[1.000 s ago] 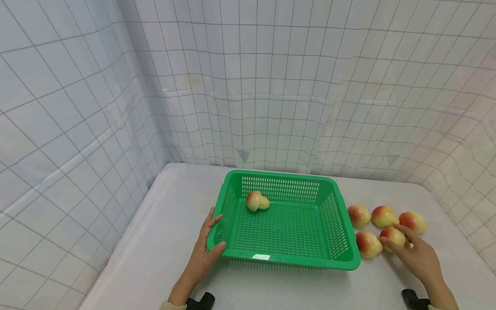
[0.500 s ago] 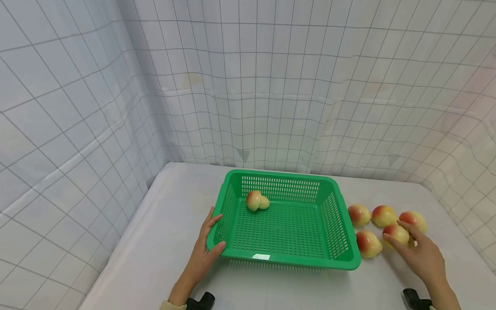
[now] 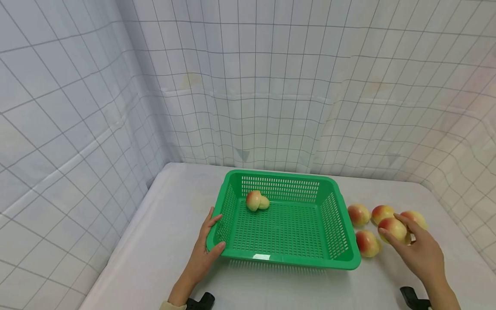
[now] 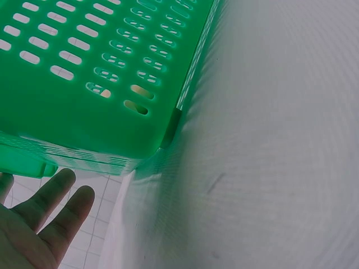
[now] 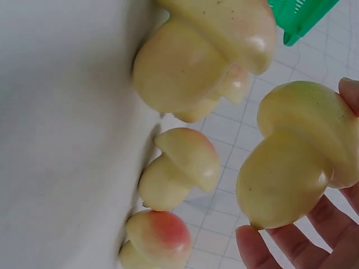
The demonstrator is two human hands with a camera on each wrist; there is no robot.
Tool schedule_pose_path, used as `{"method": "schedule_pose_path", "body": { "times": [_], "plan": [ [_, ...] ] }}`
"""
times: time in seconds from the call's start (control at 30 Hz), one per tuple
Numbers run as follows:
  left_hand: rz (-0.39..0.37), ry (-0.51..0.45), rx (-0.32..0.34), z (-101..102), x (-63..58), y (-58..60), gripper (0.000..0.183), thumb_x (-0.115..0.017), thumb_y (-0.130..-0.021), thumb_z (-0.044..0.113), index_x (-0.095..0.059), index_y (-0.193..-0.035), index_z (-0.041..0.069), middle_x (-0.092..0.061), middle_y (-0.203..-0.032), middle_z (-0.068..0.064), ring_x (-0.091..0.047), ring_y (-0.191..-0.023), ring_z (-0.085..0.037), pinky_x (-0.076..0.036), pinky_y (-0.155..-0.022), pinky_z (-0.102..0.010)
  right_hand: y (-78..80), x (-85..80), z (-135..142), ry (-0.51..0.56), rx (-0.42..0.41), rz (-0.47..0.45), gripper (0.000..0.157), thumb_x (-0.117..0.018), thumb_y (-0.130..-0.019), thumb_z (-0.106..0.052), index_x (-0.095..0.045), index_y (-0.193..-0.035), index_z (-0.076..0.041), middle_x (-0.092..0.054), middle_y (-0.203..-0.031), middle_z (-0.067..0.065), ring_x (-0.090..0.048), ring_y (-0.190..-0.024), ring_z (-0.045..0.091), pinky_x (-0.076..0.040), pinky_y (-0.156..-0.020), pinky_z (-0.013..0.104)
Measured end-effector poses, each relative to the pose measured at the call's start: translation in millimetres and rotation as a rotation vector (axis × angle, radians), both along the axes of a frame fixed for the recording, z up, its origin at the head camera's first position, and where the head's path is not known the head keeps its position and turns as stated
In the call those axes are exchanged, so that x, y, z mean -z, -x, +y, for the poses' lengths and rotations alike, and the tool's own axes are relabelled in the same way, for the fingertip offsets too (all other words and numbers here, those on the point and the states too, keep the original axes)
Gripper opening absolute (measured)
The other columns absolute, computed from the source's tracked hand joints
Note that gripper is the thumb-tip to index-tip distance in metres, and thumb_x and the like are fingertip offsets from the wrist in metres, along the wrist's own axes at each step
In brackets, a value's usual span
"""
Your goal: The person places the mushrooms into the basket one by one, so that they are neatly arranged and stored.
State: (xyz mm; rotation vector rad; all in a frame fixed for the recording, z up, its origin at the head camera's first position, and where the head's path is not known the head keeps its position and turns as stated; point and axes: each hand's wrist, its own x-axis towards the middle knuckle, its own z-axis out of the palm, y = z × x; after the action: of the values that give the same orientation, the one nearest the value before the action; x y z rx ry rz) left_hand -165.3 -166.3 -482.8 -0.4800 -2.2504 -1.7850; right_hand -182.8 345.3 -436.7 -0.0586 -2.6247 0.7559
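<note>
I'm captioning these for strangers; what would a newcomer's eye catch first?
Probably the bright green basket, central on the white table, with one mushroom inside, toward the back left. Then, to its right, the right hand holding a red-yellow mushroom beside four loose mushrooms.

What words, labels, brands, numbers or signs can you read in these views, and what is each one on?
None: no text can be read in any view.
Basket: a white patch on the front rim, perhaps a label or glare; no lettering can be made out.
Mushroom in the right hand: small dark specks, no writing visible.
Sheet behind: grid lines and faint blotches, no letters.
</note>
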Motion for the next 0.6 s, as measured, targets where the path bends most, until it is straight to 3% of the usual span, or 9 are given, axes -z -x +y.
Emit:
{"method": "schedule_pose_path", "body": {
  "times": [0.33,0.6],
  "plan": [
    [0.013,0.003,-0.009,0.1,0.9,-0.3,0.062,-0.054,-0.090,0.007,-0.032,-0.147,0.018,-0.004,-0.157,0.004,-0.001,-0.142,-0.026,-0.012,-0.101,-0.064,-2.6,-18.2,-25.4,0.003,-0.109,0.089,0.056,-0.079,-0.077,-0.035,-0.062,-0.125,-0.012,-0.063,-0.106,0.005,-0.046,-0.079,0.002,-0.039,-0.064,0.025],
    [0.009,0.009,-0.006,-0.1,-0.4,-0.5,0.062,-0.055,-0.090,0.008,-0.032,-0.147,0.018,-0.004,-0.157,0.005,-0.001,-0.142,-0.026,-0.012,-0.101,-0.064,-0.5,-30.2,-39.6,0.000,-0.194,0.170,0.054,-0.083,-0.073,-0.030,-0.064,-0.124,-0.021,-0.064,-0.114,0.000,-0.043,-0.084,0.003,-0.037,-0.067,0.015]
  ]
}}
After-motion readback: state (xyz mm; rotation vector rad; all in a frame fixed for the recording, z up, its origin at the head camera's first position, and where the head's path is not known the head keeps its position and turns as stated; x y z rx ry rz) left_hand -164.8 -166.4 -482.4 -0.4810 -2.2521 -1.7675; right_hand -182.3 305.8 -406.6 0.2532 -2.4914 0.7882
